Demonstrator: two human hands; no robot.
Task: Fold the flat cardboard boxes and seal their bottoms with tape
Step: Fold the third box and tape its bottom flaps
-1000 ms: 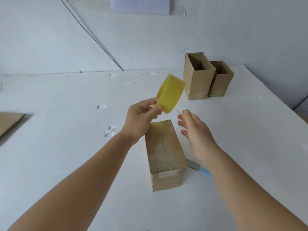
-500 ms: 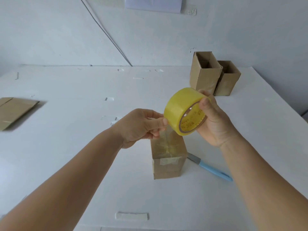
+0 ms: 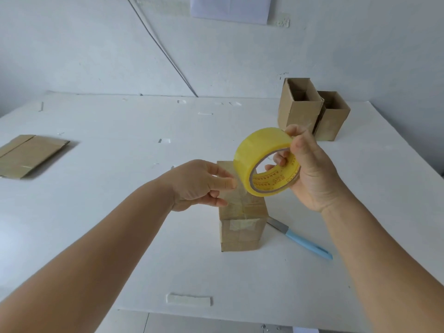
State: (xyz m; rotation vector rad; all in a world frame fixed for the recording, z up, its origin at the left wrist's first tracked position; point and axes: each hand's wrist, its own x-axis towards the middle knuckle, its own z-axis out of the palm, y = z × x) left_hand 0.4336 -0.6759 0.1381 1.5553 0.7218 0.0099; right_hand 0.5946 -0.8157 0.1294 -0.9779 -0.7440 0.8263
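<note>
A small folded cardboard box [image 3: 241,230] lies on the white table [image 3: 120,212] in front of me, with strips of clear tape across its upper face and near end. My right hand [image 3: 310,174] holds a yellow tape roll [image 3: 262,159] above the box, fingers through its core. My left hand [image 3: 204,182] pinches the loose clear end of the tape just left of the roll, over the box's left edge. A flat cardboard box [image 3: 28,155] lies at the far left.
Two upright open cardboard boxes [image 3: 300,111] stand side by side at the back right. A blue-handled knife [image 3: 302,241] lies right of the taped box. A white strip [image 3: 188,299] rests near the front table edge. Small tape scraps dot the table.
The roll passed from my left hand to my right hand. My left hand now pinches the tape's free end, and a short clear stretch has opened between hand and roll.
</note>
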